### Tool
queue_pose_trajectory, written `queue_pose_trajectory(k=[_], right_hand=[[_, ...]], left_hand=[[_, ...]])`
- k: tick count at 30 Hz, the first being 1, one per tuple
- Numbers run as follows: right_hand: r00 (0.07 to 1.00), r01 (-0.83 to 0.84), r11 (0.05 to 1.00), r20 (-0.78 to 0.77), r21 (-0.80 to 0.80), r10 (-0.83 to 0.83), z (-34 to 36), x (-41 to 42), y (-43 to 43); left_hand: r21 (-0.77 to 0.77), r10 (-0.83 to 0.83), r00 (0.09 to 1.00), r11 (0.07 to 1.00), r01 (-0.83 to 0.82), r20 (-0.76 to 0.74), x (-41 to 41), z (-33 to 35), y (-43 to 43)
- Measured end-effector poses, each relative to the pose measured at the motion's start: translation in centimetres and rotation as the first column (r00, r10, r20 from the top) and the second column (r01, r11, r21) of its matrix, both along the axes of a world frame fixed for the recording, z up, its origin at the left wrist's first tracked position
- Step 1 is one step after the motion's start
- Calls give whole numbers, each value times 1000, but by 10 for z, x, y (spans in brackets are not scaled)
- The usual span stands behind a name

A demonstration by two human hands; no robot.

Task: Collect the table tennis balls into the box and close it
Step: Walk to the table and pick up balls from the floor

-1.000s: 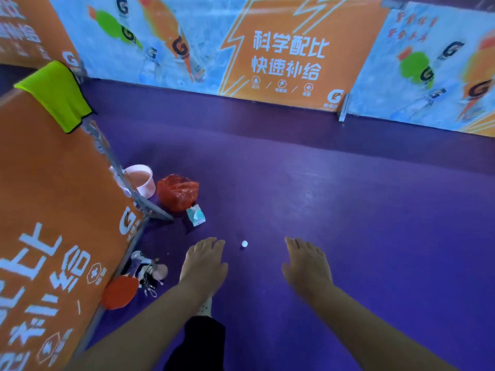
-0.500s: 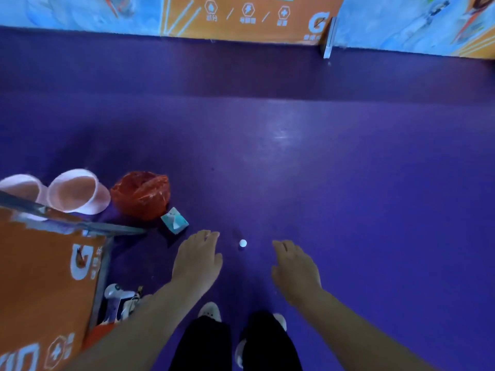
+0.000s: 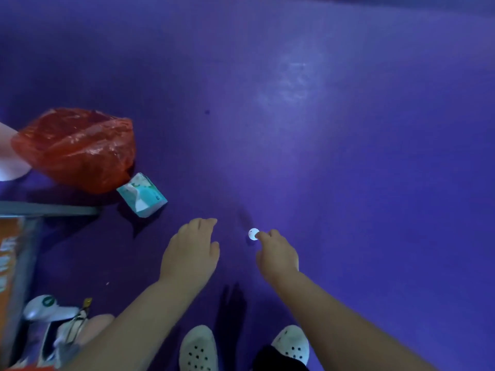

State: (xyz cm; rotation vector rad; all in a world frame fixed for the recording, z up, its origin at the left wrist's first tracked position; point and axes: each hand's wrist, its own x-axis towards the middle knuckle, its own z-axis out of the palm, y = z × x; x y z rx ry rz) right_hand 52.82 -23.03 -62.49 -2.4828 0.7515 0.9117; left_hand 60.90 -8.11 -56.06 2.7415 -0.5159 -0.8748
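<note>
A single white table tennis ball (image 3: pixel 252 233) lies on the purple floor (image 3: pixel 348 156) just in front of my feet. My right hand (image 3: pixel 278 254) reaches down to it, and its bunched fingertips touch the ball's near right edge. Whether they pinch the ball I cannot see. My left hand (image 3: pixel 191 250) hovers palm down a short way left of the ball, fingers loosely apart and holding nothing. No box is in view.
A red plastic bag (image 3: pixel 77 148) and a teal tissue pack (image 3: pixel 142 195) lie to the left. The metal foot (image 3: pixel 48 210) of an orange barrier panel (image 3: pixel 10 263) juts out below them. Small belongings (image 3: pixel 51 317) sit bottom left. My white clogs (image 3: pixel 198 349) are at the bottom.
The view has tilted down and closer to the floor. My right hand has moved left and forward onto the ball. My left hand has stayed beside it.
</note>
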Motion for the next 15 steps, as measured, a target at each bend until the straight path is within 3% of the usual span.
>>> queue_pose_trajectory(k=[8, 12, 15], right_hand=[[988, 154, 986, -7, -64, -155, -166, 16, 6], [991, 123, 991, -47, -60, -126, -197, 17, 7], [983, 176, 984, -48, -27, -177, -180, 9, -1]], left_hand=[[-29, 0, 1000, 1000, 1, 21, 7, -125, 4], [-28, -20, 999, 999, 21, 44, 11, -142, 0], [-22, -31, 998, 999, 32, 46, 12, -128, -5]])
